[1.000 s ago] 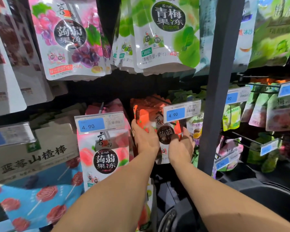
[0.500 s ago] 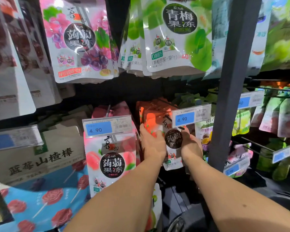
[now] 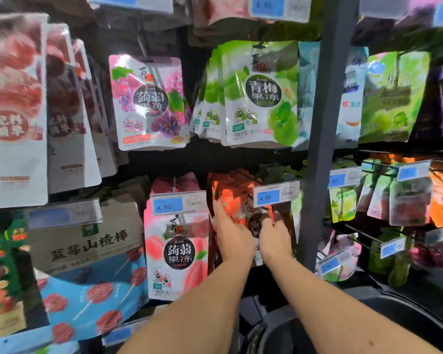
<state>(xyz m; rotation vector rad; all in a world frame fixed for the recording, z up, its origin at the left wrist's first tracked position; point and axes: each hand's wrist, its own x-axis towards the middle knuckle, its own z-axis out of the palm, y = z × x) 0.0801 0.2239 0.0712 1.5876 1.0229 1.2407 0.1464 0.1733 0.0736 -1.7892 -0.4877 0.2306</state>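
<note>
The pouch hangs foremost on its peg, behind a tag. The left hand lies straight-fingered along the pouch's left edge; the right hand grips its front.

The left hand and right hand cover the lower part of the orange pouch, and a price tag hides its upper right corner. The far-left red-and-white packs are blurred. The top edge cuts another price label.

A shop: snack pouches hang above price tags.
</note>
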